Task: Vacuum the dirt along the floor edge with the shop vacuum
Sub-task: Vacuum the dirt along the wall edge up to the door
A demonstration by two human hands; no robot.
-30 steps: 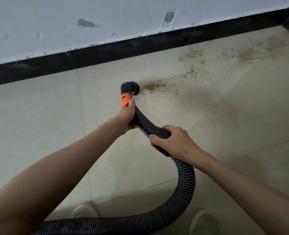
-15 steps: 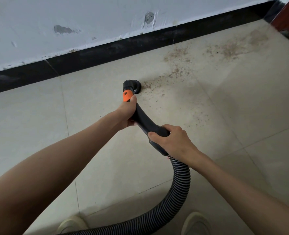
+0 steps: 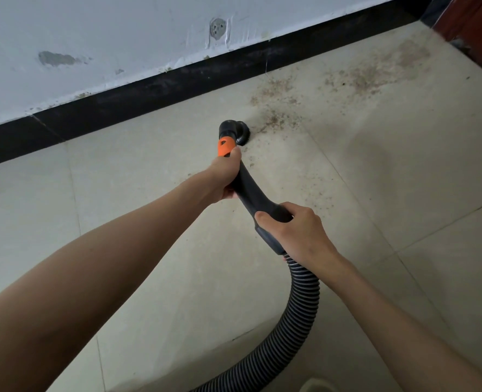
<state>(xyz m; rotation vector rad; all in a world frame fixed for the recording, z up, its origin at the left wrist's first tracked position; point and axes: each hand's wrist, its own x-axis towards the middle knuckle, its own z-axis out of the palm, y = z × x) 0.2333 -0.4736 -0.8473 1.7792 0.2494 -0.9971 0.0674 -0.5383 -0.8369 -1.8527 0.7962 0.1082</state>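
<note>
Tiled floor (image 3: 121,222), one hose handle (image 3: 251,190) gripped by left hand (image 3: 224,176), right hand (image 3: 296,230)

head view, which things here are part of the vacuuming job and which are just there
In the job:
- left hand and right hand, both gripping the black wand
- round nozzle
- ribbed hose
- dirt on the floor

Just there:
- black baseboard
- patched wall
- shoe tip

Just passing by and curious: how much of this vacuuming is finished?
Done: tiles left of the nozzle look clean. In hand: left hand and right hand hold the wand, nozzle at the nearest dirt. Left: that patch and another further along the baseboard.
</note>
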